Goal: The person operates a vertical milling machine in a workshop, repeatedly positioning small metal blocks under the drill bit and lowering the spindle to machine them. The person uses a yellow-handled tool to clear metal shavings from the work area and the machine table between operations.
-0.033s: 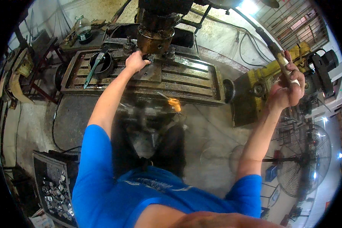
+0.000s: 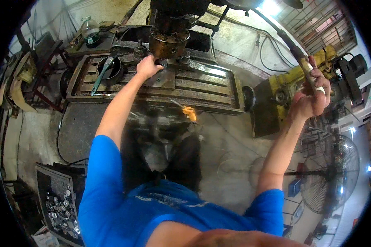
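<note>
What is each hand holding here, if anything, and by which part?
The right hand grips the long machine lever near its free end. The left hand is at the slotted machine table; whether it holds anything cannot be told.

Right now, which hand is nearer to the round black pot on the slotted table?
Left. The left hand is to the right of the pot, by the brown cylindrical spindle; the right hand is much farther right, on the long lever.
</note>
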Available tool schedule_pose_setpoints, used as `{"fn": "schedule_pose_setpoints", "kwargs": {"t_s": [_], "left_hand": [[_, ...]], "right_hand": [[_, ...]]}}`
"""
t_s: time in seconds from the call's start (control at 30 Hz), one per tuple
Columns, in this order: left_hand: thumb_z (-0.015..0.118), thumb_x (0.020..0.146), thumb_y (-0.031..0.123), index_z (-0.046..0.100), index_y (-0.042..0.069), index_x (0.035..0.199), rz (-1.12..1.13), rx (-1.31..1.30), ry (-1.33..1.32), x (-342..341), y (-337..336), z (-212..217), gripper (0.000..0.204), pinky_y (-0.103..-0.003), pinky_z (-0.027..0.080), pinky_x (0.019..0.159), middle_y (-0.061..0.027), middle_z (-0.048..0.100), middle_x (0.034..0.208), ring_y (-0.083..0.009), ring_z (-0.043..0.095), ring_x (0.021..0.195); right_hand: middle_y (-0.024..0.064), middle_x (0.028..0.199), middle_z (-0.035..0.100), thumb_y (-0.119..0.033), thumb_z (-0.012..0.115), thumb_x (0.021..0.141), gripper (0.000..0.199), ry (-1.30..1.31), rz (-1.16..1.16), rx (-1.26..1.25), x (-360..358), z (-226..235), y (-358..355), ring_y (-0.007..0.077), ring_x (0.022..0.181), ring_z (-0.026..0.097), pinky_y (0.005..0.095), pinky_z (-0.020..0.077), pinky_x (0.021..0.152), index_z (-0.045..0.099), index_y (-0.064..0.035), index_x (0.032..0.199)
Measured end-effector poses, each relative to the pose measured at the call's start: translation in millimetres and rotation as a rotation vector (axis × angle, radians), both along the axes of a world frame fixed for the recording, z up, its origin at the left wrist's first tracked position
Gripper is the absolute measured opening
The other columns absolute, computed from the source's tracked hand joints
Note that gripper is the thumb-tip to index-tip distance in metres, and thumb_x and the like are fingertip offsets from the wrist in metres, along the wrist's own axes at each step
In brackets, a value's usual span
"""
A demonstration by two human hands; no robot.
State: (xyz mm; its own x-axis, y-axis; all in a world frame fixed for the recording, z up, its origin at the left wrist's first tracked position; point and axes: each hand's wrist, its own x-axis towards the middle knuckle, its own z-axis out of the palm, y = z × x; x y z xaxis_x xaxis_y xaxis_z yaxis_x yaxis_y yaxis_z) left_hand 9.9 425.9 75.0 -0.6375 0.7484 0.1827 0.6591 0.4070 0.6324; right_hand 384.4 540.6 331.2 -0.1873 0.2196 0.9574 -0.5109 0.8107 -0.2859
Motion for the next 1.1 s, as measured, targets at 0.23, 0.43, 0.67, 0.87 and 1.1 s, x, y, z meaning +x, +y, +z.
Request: {"fn": "schedule_pose_setpoints", "kwargs": {"t_s": [0.23,0.43,0.67,0.87,1.1], "left_hand": [[0.073,0.067,0.032,0.058,-0.002,0.09,0.037,-0.06,-0.08,1,1,4,0.043,-0.034,0.046,0.052,-0.0125,0.061,0.066,-0.0209,0.057,0.044],[0.071,0.066,0.038,0.061,0.005,0.098,0.066,-0.159,-0.138,8,-4,16,0.047,-0.036,0.048,0.064,-0.011,0.064,0.073,-0.0216,0.062,0.059],[0.071,0.065,0.036,0.062,0.01,0.103,0.061,-0.117,-0.126,9,-4,16,0.047,-0.035,0.048,0.063,-0.0101,0.064,0.072,-0.022,0.062,0.057],[0.071,0.067,0.035,0.06,0.01,0.106,0.049,-0.058,0.009,-2,-1,-3,0.047,-0.034,0.047,0.06,-0.0094,0.064,0.069,-0.0204,0.06,0.051],[0.069,0.069,0.033,0.059,0.008,0.108,0.011,-0.077,-0.15,5,-3,12,0.047,-0.033,0.047,0.057,-0.0096,0.063,0.065,-0.0184,0.059,0.048]], "right_hand": [[0.0153,0.075,0.051,-0.017,0.045,0.066,0.017,0.144,0.026,-0.123,-7,-28,-14,0.0438,0.093,0.052,0.0589,0.0328,0.091,0.045,-0.0006,0.066],[0.0173,0.074,0.053,-0.014,0.044,0.065,0.013,0.081,-0.137,-0.017,-6,-2,-11,0.0441,0.094,0.053,0.0574,0.0346,0.089,0.042,-0.0009,0.064],[0.0182,0.074,0.052,-0.01,0.04,0.058,0.012,0.117,-0.078,-0.089,-5,-13,-9,0.0442,0.093,0.053,0.0584,0.0342,0.09,0.042,0.0001,0.064],[0.0176,0.075,0.052,-0.008,0.038,0.056,0.012,0.142,-0.022,-0.108,-9,-24,-16,0.0448,0.094,0.052,0.0584,0.0337,0.09,0.042,-0.0004,0.064],[0.0181,0.074,0.053,-0.01,0.041,0.058,0.013,0.097,-0.039,-0.027,-4,-1,-6,0.0408,0.092,0.053,0.0563,0.0346,0.09,0.043,0.0005,0.066]]}}
